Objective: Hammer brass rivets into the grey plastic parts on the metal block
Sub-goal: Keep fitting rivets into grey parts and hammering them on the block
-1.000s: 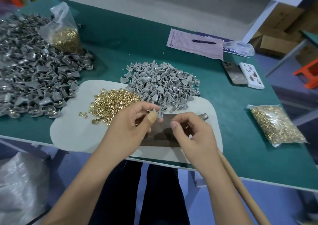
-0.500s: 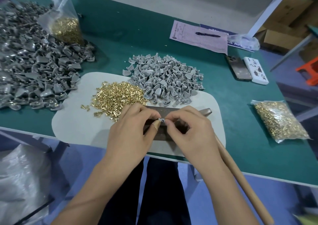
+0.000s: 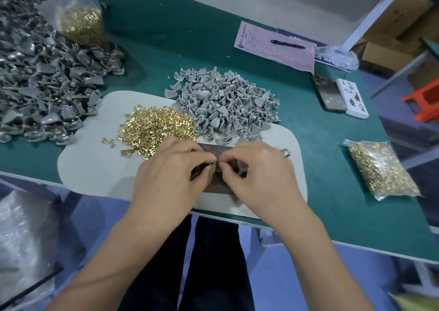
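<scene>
A dark metal block (image 3: 215,152) lies on a grey mat (image 3: 95,168) at the table's near edge. Both hands meet over it. My left hand (image 3: 166,175) and my right hand (image 3: 259,175) pinch a small grey plastic part between thumbs and fingertips; the part is almost fully hidden by the fingers. A pile of loose brass rivets (image 3: 156,127) lies just left of the block. Behind the block sits a heap of grey plastic parts (image 3: 225,101). A metal end, perhaps the hammer head (image 3: 285,152), shows right of my right hand.
A big heap of darker grey parts (image 3: 42,82) fills the left of the green table (image 3: 190,37), with an open bag of rivets (image 3: 80,25) behind it. Another rivet bag (image 3: 380,168) lies at right. Papers with a pen (image 3: 287,44), a phone (image 3: 329,92) and a white box (image 3: 352,98) lie at the back right.
Both hands have lowered from above the block down onto it and drawn closer together, still pinching the small part. The wooden handle beside my right arm is no longer in view.
</scene>
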